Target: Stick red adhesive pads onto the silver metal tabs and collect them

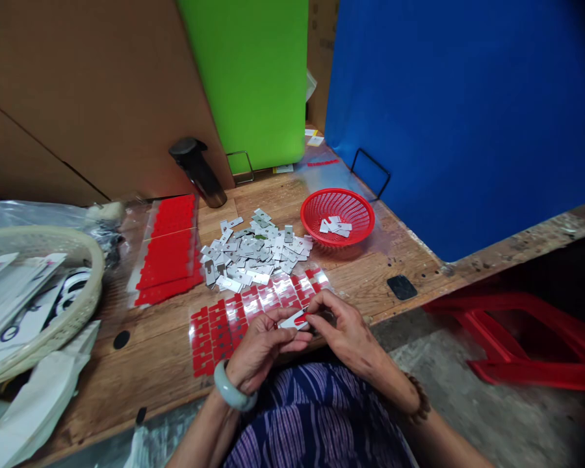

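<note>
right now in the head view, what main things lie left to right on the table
Cream curved plastic basket, flat red sheets, heap of small silver rectangular plates, round red plastic basket, flat black square patch.

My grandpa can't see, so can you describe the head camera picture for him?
A person's left hand holds a small pale plate while the right hand touches a red piece on it. On the wooden table are sheets of red pieces, a pile of similar plates and a red basket holding more.
</note>
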Demonstrator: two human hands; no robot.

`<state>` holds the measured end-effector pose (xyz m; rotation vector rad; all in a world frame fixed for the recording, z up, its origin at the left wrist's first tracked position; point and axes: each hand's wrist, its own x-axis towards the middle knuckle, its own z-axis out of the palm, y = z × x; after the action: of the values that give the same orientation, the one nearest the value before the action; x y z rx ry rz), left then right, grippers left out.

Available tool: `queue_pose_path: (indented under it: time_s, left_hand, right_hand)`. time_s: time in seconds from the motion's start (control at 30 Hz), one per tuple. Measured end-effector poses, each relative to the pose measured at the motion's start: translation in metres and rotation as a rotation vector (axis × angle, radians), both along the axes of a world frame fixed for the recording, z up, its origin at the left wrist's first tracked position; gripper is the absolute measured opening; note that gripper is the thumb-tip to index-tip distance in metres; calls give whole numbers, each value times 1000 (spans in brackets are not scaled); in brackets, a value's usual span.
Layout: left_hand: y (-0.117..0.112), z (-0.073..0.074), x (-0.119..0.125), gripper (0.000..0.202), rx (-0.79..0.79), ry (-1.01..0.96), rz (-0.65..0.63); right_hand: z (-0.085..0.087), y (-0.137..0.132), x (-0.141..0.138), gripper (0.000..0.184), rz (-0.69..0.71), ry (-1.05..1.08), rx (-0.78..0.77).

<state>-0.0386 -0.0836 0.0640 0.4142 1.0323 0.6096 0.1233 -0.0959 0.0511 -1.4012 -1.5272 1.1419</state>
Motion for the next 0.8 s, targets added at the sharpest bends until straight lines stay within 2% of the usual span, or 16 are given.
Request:
queue_pose_path:
  time_s: [0.37, 0.8]
  left_hand:
    - [2, -4, 0, 41, 13, 1, -11]
    - [1, -2, 2, 36, 24, 49, -4]
  right_hand:
    - [0, 0, -1, 8, -12, -16, 5]
    - [-2, 0, -2, 8, -18, -26, 2]
